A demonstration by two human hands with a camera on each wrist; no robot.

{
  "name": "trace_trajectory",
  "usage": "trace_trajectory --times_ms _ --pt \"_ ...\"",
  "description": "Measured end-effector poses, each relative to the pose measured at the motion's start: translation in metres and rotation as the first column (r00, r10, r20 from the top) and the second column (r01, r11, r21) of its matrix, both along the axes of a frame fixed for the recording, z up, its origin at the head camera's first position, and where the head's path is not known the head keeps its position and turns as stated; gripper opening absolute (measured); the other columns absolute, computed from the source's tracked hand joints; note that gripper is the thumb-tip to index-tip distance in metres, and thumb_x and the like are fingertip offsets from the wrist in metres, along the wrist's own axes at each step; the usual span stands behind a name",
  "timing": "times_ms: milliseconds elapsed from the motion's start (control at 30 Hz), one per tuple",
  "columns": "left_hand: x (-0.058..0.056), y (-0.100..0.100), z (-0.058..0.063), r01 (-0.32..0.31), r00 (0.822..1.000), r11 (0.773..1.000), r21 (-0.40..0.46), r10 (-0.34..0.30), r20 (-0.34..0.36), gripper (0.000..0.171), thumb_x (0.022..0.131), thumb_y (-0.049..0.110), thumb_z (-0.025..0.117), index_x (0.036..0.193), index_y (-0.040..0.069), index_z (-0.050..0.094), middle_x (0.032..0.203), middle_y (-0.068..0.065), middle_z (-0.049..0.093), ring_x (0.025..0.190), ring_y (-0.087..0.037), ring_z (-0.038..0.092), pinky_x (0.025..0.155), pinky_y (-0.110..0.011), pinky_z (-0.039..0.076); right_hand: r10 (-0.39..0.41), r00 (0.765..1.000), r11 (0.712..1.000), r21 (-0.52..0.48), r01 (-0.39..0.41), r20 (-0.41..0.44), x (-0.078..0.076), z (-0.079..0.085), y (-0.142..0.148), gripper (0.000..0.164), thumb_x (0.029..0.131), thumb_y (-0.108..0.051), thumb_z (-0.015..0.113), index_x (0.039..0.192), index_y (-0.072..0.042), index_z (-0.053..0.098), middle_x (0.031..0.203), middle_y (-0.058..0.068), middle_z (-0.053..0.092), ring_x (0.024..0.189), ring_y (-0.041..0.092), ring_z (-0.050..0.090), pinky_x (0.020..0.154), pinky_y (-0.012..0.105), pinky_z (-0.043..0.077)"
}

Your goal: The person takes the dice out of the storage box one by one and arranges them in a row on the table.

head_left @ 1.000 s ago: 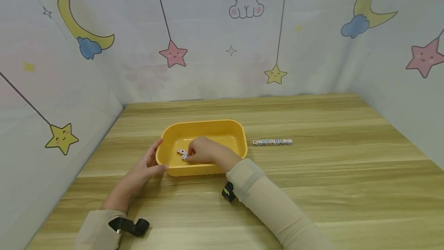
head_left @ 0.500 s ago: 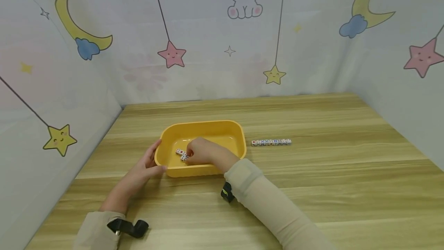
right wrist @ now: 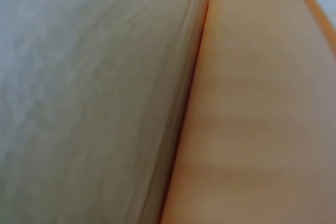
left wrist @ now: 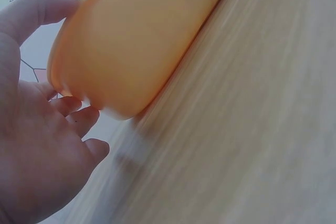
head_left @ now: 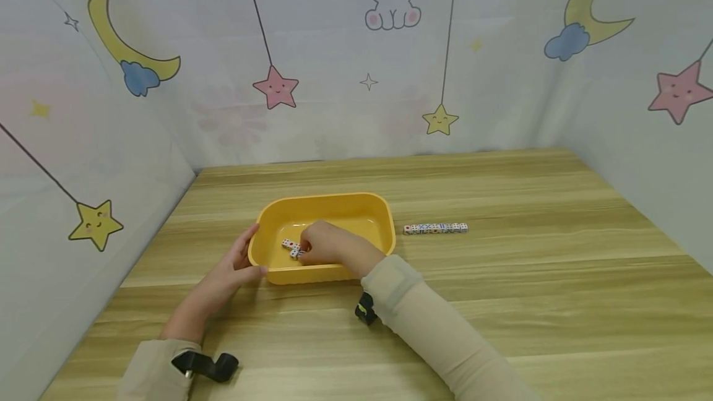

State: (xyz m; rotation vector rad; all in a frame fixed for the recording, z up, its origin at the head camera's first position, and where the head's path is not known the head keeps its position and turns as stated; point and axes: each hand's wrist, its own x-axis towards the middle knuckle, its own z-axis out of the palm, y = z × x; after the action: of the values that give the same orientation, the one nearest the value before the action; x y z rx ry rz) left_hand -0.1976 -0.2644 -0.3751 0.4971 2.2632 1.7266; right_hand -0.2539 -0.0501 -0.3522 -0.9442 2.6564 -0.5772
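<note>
A yellow plastic box (head_left: 328, 274) stands on the wooden table, open at the top. My left hand (head_left: 227, 275) grips its left end, the thumb at the near corner of the rim. In the left wrist view its fingers (left wrist: 84, 118) curl against the outer wall. Over the near rim reaches my right hand (head_left: 337, 245), with bent fingertips pinching at a small white die (head_left: 301, 254) on the box floor. Beside them lie several more dice (head_left: 291, 244) with red and dark dots. My right hand partly covers the dice, and the right wrist view shows mainly the box's outer wall (right wrist: 257, 103).
To the right of the box, a straight row of dice (head_left: 436, 228) lies on the table (head_left: 529, 289). White cloth walls with moons, stars and a rabbit enclose the table's back and sides. A black wrist mount (head_left: 206, 365) juts from the left sleeve.
The whole head view has shifted very slightly. Both hands keep their places, the left at the box's end and the right at the dice inside.
</note>
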Motion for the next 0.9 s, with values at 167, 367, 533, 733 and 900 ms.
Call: trace_trajectory --times_ms 167,367,533,733,900 --pt "0.0 0.0 0.0 -0.003 1.0 1.0 -0.007 0.003 0.002 0.086 0.084 0.009 0.058 0.145 0.012 -0.002 0.151 -0.014 -0.001 0.135 -0.033 0.009 0.096 -0.011 0.028 0.012 1.0 1.0 -0.021 -0.012 0.002 0.0 0.0 0.003 0.014 0.082 -0.024 0.062 0.084 -0.01 0.065 0.076 -0.004 0.059 0.067 0.008 0.049 0.06 0.018 0.041" --pt "0.0 -0.001 0.0 -0.011 1.0 1.0 -0.023 0.012 0.006 0.086 0.083 0.011 0.059 0.145 0.013 -0.002 0.151 -0.013 0.0 0.136 -0.032 0.01 0.103 -0.022 0.025 0.002 1.0 0.998 -0.058 0.0 0.029 0.001 0.004 0.008 0.012 0.082 -0.025 0.063 0.085 -0.014 0.064 0.078 -0.005 0.058 0.069 0.009 0.048 0.062 0.019 0.041" --pt "-0.001 -0.002 -0.001 -0.021 1.0 0.999 -0.034 0.022 0.011 0.087 0.083 0.012 0.059 0.145 0.015 -0.002 0.151 -0.011 0.001 0.136 -0.03 0.012 0.099 -0.015 0.027 0.03 1.0 0.998 -0.056 -0.03 -0.005 0.001 0.011 0.017 0.014 0.084 -0.027 0.062 0.085 -0.013 0.064 0.076 -0.005 0.057 0.069 0.008 0.047 0.062 0.019 0.04" --pt "-0.001 -0.002 -0.001 -0.033 0.999 0.998 -0.047 0.034 0.023 0.086 0.083 0.014 0.059 0.145 0.017 -0.001 0.151 -0.01 0.003 0.136 -0.028 0.014 0.093 -0.007 0.027 0.079 0.996 0.994 -0.078 -0.083 -0.049 0.001 0.022 0.037 0.016 0.085 -0.026 0.06 0.087 -0.011 0.064 0.078 -0.004 0.058 0.07 0.009 0.049 0.064 0.019 0.042" --pt "0.0 -0.001 -0.001 -0.041 0.999 0.998 -0.056 0.043 0.028 0.086 0.083 0.015 0.059 0.145 0.017 0.0 0.151 -0.01 0.004 0.136 -0.028 0.015 0.105 -0.026 0.021 0.072 0.996 0.993 -0.086 -0.077 -0.058 0.004 0.033 0.054 0.015 0.086 -0.027 0.058 0.088 -0.013 0.063 0.081 -0.005 0.058 0.074 0.01 0.051 0.068 0.021 0.044"
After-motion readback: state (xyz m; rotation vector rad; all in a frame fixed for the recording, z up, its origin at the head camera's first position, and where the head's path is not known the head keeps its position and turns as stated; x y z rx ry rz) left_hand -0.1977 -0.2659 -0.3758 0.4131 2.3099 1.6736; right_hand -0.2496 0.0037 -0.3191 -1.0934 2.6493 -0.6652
